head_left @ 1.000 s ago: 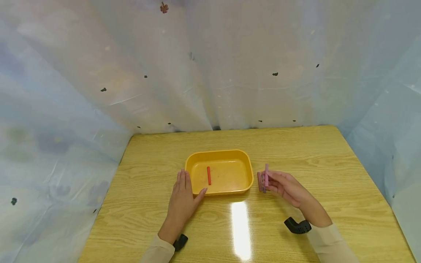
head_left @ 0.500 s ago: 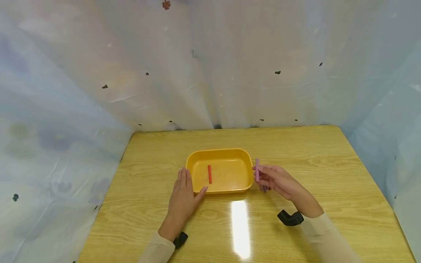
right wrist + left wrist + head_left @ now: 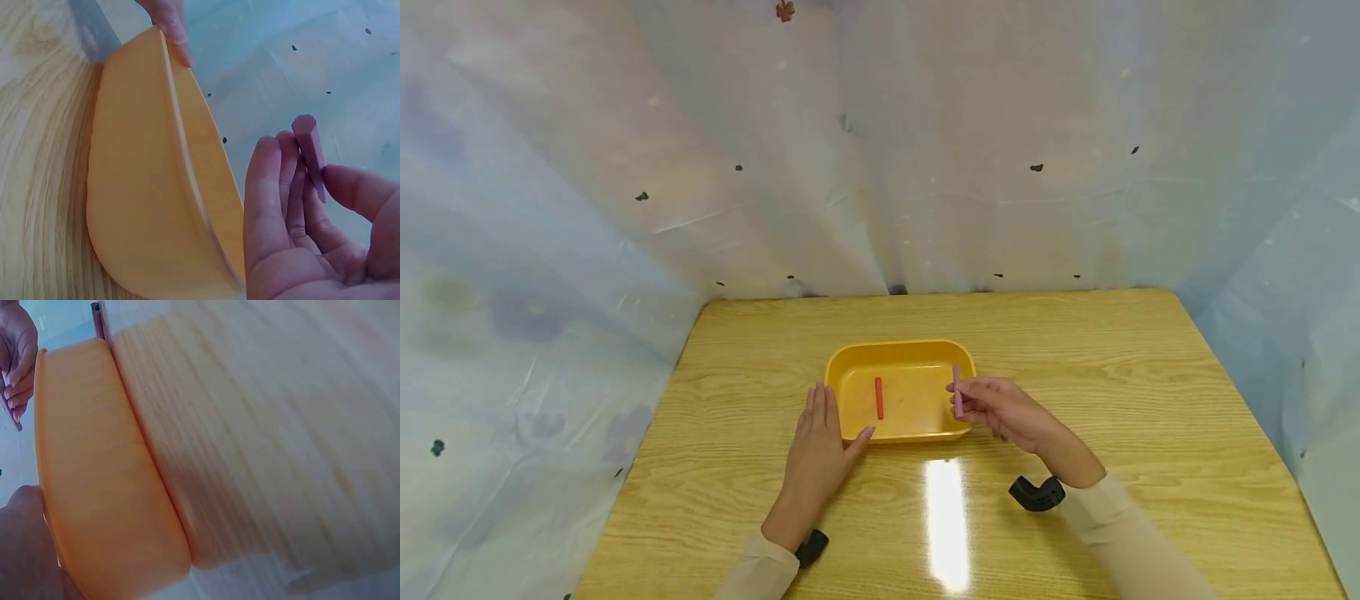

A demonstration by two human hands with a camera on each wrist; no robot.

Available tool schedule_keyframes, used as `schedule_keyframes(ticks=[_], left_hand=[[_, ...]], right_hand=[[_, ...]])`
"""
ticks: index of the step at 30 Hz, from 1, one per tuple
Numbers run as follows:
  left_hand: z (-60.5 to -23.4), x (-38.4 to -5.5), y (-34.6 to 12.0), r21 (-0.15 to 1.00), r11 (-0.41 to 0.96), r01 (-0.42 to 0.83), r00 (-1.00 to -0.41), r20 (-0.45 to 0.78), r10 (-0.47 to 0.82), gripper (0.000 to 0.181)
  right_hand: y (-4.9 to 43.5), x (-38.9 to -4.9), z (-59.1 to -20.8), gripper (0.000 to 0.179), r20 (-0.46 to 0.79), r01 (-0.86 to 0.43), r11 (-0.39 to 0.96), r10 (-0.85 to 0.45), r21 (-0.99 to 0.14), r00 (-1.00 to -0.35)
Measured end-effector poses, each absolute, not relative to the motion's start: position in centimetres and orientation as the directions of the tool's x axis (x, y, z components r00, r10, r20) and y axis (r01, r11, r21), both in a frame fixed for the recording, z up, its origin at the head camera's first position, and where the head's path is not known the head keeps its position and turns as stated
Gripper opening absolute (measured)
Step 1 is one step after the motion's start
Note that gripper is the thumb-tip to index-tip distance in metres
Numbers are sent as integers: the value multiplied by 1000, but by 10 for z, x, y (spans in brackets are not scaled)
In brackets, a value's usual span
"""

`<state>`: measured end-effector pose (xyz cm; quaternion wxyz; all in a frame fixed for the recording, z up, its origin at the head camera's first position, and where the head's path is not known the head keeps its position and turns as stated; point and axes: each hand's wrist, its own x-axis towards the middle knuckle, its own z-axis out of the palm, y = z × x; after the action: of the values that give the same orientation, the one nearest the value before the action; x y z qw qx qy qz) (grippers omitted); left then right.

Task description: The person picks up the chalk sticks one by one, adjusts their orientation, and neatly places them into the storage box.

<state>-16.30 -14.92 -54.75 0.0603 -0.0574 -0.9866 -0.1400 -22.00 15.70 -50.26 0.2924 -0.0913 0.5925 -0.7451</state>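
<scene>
A yellow plastic tray (image 3: 901, 437) stands on the table, a red crayon (image 3: 878, 398) lying on its floor toward the left. My left hand (image 3: 818, 454) rests against the tray's front left corner, fingers straight along the left side and thumb at the front rim. Over the tray's right end, my right hand (image 3: 1003, 412) pinches a purple crayon (image 3: 958, 392) between thumb and fingers. The right wrist view shows the six-sided end of that purple crayon (image 3: 305, 125) above the rim. Beneath the right hand, more crayons (image 3: 1000, 435) on the table are mostly hidden.
The wooden table (image 3: 737, 358) carries a bright light reflection in front of the tray. A pale plastic sheet (image 3: 925, 167) with small dark marks hangs behind the table and along both sides. Dark wrist mounts (image 3: 1037, 493) sit on both wrists.
My right hand has carried the purple crayon leftward from beside the tray to over its right end. My left hand and the tray have stayed in place.
</scene>
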Motion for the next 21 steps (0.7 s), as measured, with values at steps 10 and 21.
schedule_keyframes(ticks=[10,21], left_hand=[[-548,-162,-149,274,952,133,-985,145,95,97],[-546,-162,-149,276,953,125,-988,124,93,97]], right_hand=[[136,-224,-503,35,-213,341,-119,-581,-933,-786],[114,-230,-504,37,-229,334,-82,-577,-939,-784]])
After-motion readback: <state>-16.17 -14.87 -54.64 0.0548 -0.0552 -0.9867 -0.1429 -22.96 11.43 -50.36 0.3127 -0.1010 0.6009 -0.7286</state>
